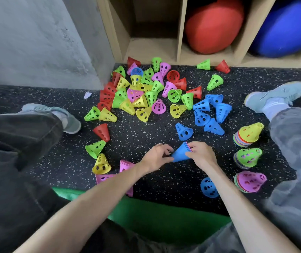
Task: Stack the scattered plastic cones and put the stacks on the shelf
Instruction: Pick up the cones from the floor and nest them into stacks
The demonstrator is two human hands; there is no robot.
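Between my two hands lies a small stack of cones with a blue cone (180,153) outermost, tipped on its side just above the floor. My left hand (156,156) pinches its narrow tip; my right hand (201,154) grips its wide rim, where pink edges show. Several loose perforated cones in red, green, yellow, pink and blue form a pile (146,92) on the dark floor ahead. Three finished stacks stand at the right: yellow-topped (249,134), green-topped (247,157), pink-topped (250,181). The wooden shelf (152,50) is beyond the pile.
My legs spread left and right with pale shoes (275,96). A red ball (213,26) and a blue ball (288,28) fill two shelf compartments. Pink cones (124,166) lie under my left forearm. A green mat (157,216) is beneath me. A grey wall stands at the left.
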